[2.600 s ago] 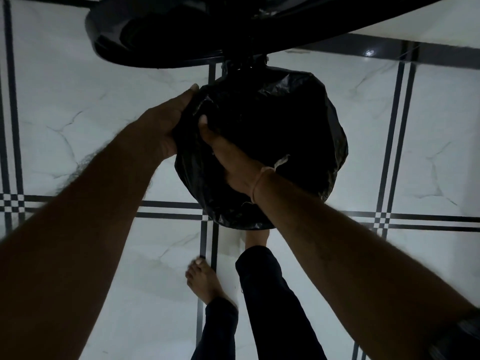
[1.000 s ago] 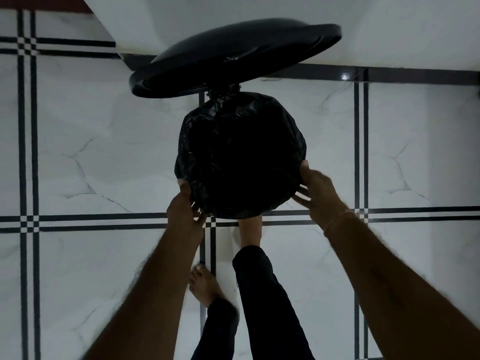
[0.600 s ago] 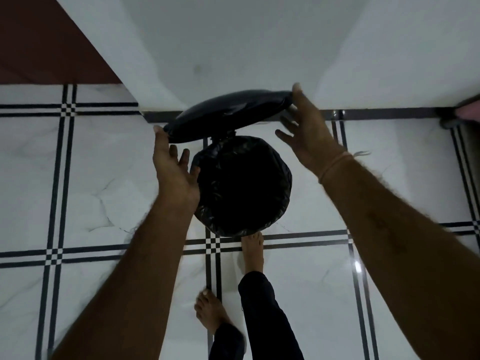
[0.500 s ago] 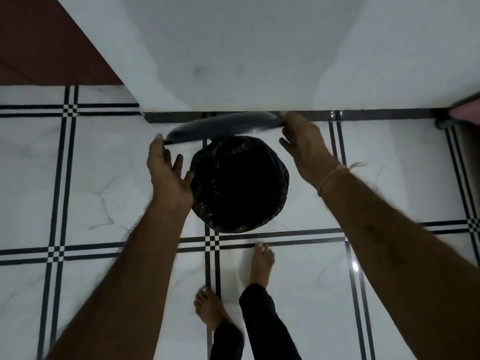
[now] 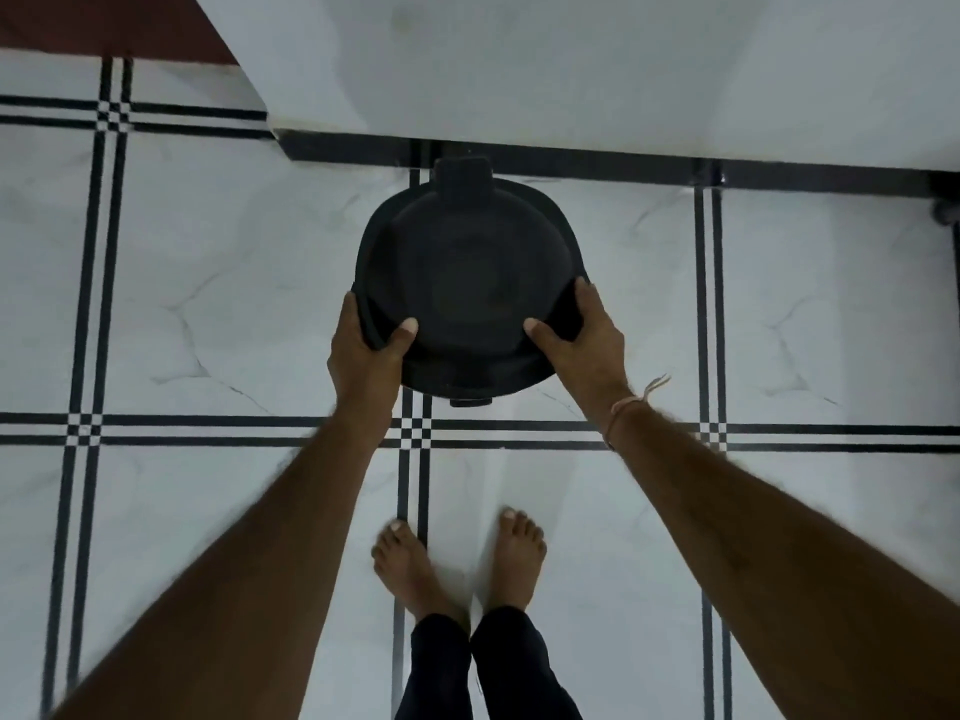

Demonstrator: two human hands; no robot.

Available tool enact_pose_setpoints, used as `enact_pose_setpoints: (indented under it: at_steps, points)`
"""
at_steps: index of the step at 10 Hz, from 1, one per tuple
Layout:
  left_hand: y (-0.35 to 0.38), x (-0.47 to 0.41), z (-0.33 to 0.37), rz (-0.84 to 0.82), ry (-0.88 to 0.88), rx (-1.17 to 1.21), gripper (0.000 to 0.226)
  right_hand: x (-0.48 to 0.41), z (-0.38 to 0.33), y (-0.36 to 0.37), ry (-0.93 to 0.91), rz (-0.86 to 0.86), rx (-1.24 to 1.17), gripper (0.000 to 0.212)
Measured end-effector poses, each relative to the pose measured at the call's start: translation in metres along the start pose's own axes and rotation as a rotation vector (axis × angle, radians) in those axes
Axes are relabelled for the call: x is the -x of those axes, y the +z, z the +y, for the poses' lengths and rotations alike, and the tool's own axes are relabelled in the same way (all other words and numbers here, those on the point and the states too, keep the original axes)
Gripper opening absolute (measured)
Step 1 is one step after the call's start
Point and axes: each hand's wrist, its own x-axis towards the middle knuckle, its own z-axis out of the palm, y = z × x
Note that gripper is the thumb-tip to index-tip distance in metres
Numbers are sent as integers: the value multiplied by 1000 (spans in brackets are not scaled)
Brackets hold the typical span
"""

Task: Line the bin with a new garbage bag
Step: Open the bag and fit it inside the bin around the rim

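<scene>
A round black pedal bin [image 5: 467, 283] stands on the tiled floor close to the wall. Its lid is down, so the garbage bag inside is hidden from me. My left hand [image 5: 366, 350] grips the near-left rim of the bin, thumb resting on top of the lid. My right hand [image 5: 584, 340] grips the near-right rim in the same way, thumb on the lid. The foot pedal [image 5: 470, 402] pokes out at the bin's near side.
The white wall [image 5: 571, 70] with a dark skirting strip [image 5: 623, 166] runs just behind the bin. My bare feet [image 5: 457, 563] stand on the white marble floor with black grid lines. A dark object [image 5: 948, 210] sits at the far right edge.
The raised lid has come down and shut over the bag-lined opening. Both hands moved from the lid's sides to the bin's near rim. My foot came off the pedal and stepped back.
</scene>
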Motion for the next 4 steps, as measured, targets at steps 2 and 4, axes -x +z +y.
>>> enact_pose_setpoints:
  at_steps: [2,4]
  points:
    - [7,3,-8,29,-41,-125,87,-1,7,12,13,-36,145,95]
    - [-20,30,45,-4,-137,-194,103,10,-38,-30,-65,-58,86,79]
